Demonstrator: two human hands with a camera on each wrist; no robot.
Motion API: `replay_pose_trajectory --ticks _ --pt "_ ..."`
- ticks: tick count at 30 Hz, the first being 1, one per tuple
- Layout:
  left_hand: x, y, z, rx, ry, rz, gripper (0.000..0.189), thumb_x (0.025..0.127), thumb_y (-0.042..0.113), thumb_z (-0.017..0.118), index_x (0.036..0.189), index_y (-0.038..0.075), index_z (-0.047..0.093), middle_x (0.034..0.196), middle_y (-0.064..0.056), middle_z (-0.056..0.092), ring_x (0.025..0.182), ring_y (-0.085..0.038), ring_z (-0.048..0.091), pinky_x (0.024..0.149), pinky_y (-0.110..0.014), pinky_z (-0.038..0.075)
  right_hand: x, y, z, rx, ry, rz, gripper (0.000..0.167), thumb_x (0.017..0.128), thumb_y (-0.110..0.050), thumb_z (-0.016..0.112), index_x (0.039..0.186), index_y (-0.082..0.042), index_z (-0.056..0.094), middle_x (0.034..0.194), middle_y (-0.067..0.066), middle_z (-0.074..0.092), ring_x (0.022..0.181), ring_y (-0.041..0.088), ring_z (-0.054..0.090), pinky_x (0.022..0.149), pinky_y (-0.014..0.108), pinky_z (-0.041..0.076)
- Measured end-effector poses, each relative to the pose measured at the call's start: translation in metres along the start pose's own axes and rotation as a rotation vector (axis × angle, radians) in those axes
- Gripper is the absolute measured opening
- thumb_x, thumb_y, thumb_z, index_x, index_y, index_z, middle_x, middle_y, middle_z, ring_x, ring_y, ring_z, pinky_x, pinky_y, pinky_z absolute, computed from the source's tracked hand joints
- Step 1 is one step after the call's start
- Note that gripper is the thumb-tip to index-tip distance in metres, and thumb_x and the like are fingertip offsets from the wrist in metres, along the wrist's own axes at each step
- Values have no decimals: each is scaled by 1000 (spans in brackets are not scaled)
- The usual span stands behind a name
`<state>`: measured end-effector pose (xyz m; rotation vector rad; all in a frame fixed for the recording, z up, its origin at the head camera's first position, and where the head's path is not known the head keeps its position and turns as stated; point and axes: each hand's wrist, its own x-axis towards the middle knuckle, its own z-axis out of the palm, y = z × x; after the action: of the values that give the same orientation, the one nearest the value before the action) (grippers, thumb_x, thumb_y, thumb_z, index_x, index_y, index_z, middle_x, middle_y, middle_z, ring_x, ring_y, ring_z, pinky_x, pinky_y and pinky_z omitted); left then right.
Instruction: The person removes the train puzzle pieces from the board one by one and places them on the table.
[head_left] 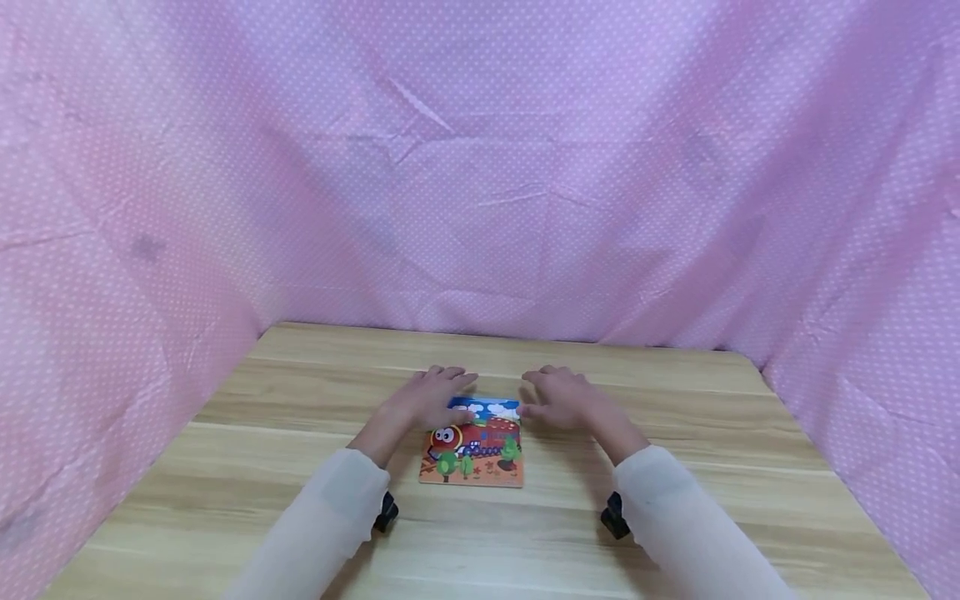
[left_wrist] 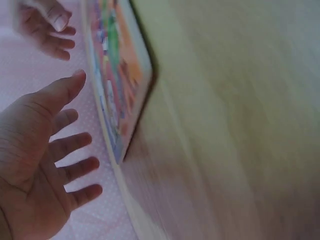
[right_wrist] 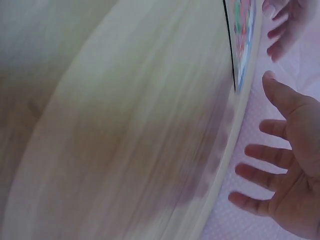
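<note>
While one picture board point(head_left: 487, 442) lies flat on one worktop point(head_left: 742, 454), left grip point(head_left: 429, 398) hovers released, five digits apart, near its far-left corner | right grip point(head_left: 561, 397) likewise released, five digits apart, near far-right corner | two pale sleeves point(head_left: 318, 512)

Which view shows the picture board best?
The head view: the picture board shows almost whole, the left hand hiding its far left corner. The left wrist view has it slanted and blurred; the right wrist view, only a narrow corner.
</note>
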<state>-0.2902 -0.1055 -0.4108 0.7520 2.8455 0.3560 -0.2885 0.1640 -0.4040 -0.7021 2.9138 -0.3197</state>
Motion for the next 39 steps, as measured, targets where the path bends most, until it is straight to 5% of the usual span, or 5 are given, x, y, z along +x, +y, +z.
replay_pose_trajectory --ticks 6,13,24,39 --pt "6 -6 7 -60 3 82 48 98 38 71 141 18 64 145 -7 57 132 -29 51 114 -53 39 9 -13 6 11 -14 -95 53 96 -38 72 140 -9 62 136 11 63 123 29 59 106 50 49" --pt "12 -12 11 -69 -22 138 37 99 36 70 130 16 71 136 -5 61 126 -24 53 111 -47 44 15 -17 15 74 -31 -75 51 98 -39 71 139 -11 61 123 7 65 99 16 58 99 41 53" --pt "9 -7 9 -67 -37 110 41 95 37 75 129 16 70 139 -4 60 131 -25 52 114 -48 42 20 -19 20 156 -37 -112 35 93 -33 77 118 -10 71 104 3 62 88 15 55 85 36 51" --pt "7 -2 7 -69 -44 85 42 90 36 80 127 17 72 132 -1 62 125 -22 57 110 -45 45 21 -23 25 234 -5 -39 28 90 -27 82 110 -9 73 99 -1 62 88 14 56 88 35 52"
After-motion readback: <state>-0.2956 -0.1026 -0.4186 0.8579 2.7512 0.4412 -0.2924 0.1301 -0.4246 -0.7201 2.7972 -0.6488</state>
